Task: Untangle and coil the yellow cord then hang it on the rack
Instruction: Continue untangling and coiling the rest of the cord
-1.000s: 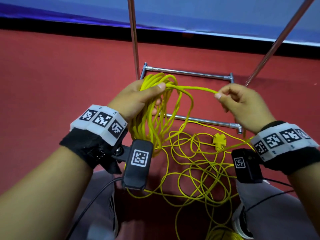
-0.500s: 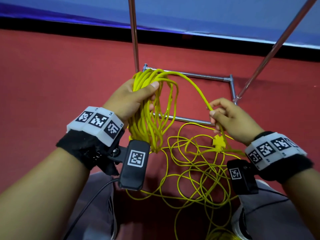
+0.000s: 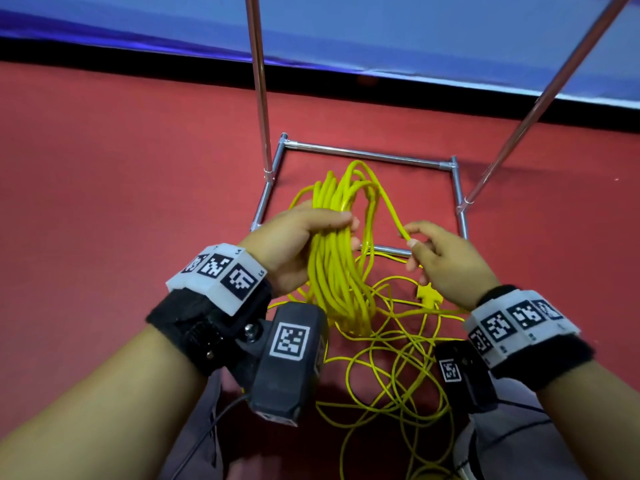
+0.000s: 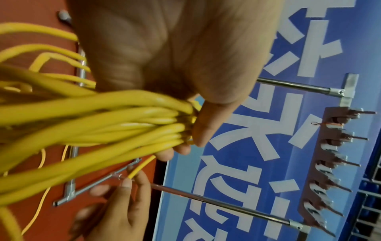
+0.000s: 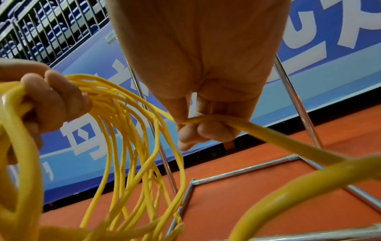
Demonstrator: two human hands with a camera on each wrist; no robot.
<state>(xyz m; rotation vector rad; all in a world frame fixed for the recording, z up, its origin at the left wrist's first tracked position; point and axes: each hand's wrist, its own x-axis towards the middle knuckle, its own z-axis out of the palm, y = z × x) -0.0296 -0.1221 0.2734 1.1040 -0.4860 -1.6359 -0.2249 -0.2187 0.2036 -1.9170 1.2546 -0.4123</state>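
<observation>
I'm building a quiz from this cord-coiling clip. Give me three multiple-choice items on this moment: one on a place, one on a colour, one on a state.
1. Where does the loose, uncoiled cord lie?
A. on the red floor
B. on the rack's hooks
C. on a table

2. What colour is the cord?
A. orange
B. yellow
C. green

3. What is the right hand doing?
A. resting open
B. gripping a rack pole
C. pinching one strand

Key:
1 A, loose loops sprawl on the floor.
2 B, the coiled bundle in the left hand is yellow.
3 C, the right hand pinches a strand.
</observation>
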